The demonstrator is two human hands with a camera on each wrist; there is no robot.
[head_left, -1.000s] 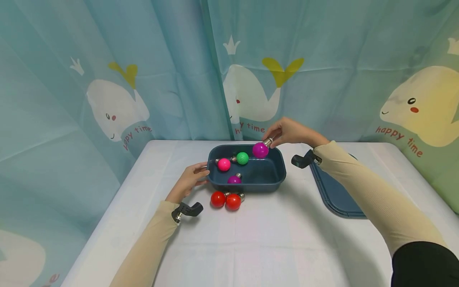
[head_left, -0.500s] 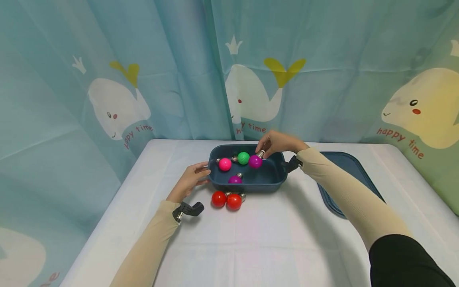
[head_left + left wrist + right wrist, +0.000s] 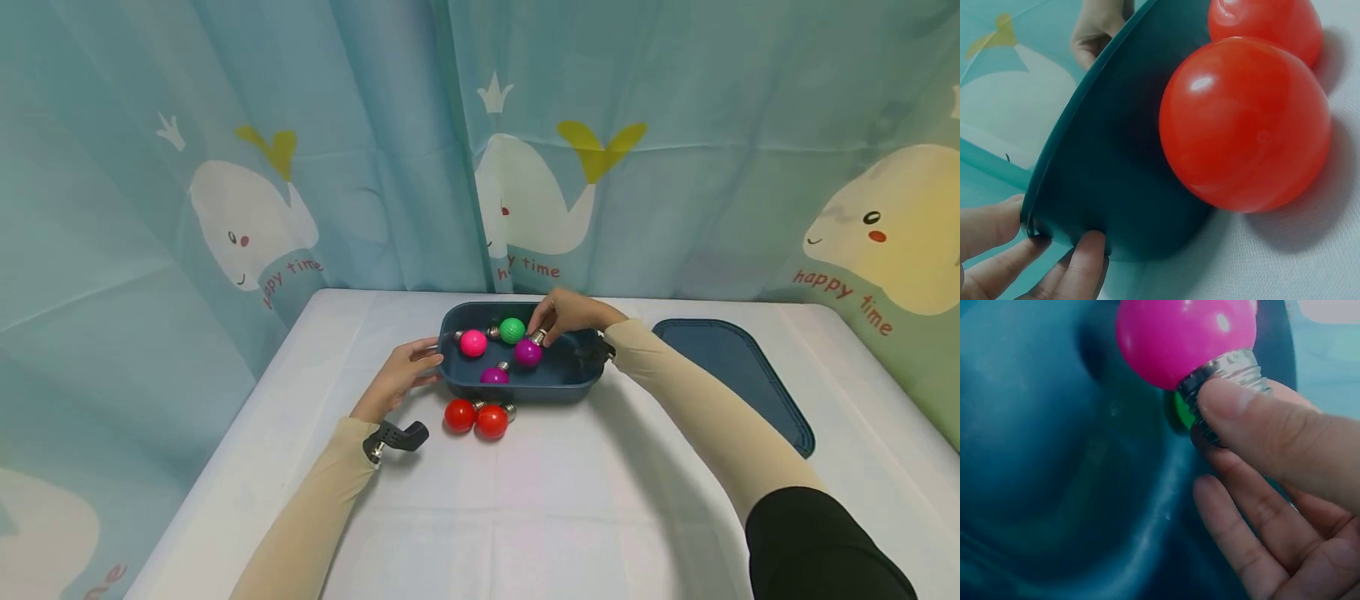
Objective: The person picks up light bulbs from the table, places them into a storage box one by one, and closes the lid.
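Observation:
In the head view a dark blue plastic box [image 3: 540,392] stands at the table's far side. My left hand [image 3: 401,375] holds its left end; in the left wrist view the fingers [image 3: 1088,259] lie at its rim and outer wall. My right hand [image 3: 570,312] pinches a purple light bulb [image 3: 528,352] by its metal screw base [image 3: 1235,372], low over the box, globe hanging down. Inside the box lie a pink bulb [image 3: 473,343], a green dimpled bulb [image 3: 512,331] and another purple bulb [image 3: 494,375], its lower part hidden by the front wall.
Two red bulbs [image 3: 492,422] lie on the white tabletop [image 3: 480,517] just in front of the box. To the right, partly behind the right forearm, lies a flat dark blue lid [image 3: 731,358]. A printed curtain [image 3: 390,167] hangs behind the table.
My right hand has come down and to the left, bringing the purple bulb from the box's far right rim to low over its middle. My left hand stays at the box's left end.

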